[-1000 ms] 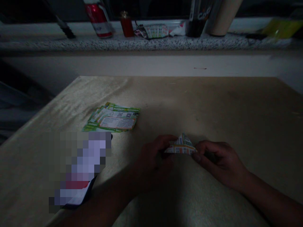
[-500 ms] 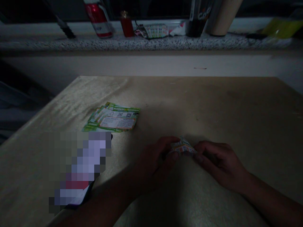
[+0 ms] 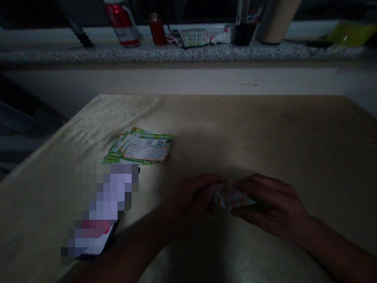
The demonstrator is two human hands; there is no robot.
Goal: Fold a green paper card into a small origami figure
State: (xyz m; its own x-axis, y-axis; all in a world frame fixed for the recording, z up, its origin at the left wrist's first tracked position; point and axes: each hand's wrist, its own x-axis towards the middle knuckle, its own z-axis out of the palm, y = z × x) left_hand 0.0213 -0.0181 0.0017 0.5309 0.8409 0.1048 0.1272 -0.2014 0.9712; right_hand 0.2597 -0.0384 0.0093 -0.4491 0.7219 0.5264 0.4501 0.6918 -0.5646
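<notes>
Pinching paper [image 3: 234, 197] by left end in left hand [image 3: 196, 200]; long axis crosswise, into right hand [image 3: 273, 204]; can't tell if clamped there.

The paper [image 3: 234, 197] is printed white, blue and orange; the cards [image 3: 145, 148] are coloured green and white; the sill [image 3: 176, 55] is speckled grey.
</notes>
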